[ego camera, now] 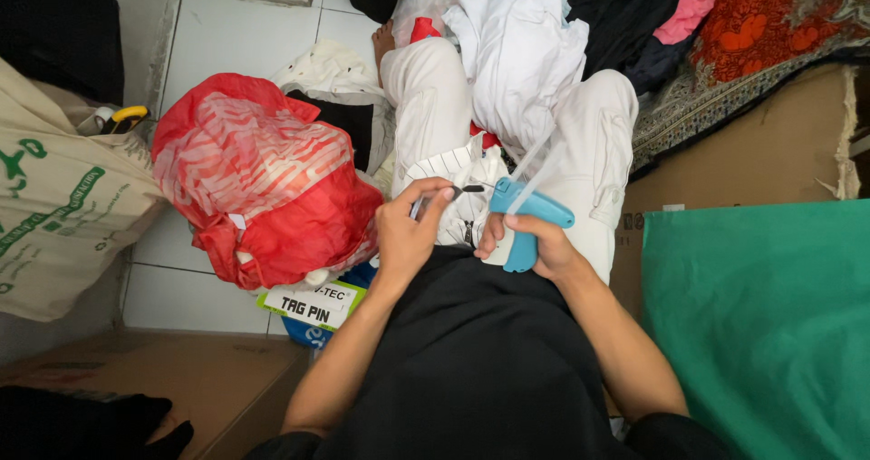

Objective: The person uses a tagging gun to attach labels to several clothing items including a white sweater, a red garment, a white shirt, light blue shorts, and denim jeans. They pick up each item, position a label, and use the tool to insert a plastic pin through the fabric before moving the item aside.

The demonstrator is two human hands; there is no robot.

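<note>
My right hand [536, 244] grips a light blue tagging gun [528, 211] over my lap, its needle pointing left. My left hand [412, 229] pinches a small dark piece at the needle tip [469, 188], against a white striped garment [453, 172] lying on my thighs. A strip of clear plastic fasteners [536, 165] sticks up from the gun. More white clothing [518, 48] is heaped over my knees. I sit on the floor in white trousers and a black top.
A red plastic bag [263, 179] stuffed with clothes sits left of my legs, a green-and-white box of tag pins [313, 304] below it. A cream printed sack [54, 206] lies far left, a green sheet [761, 324] right, piled fabrics [752, 25] top right, cardboard [154, 378] bottom left.
</note>
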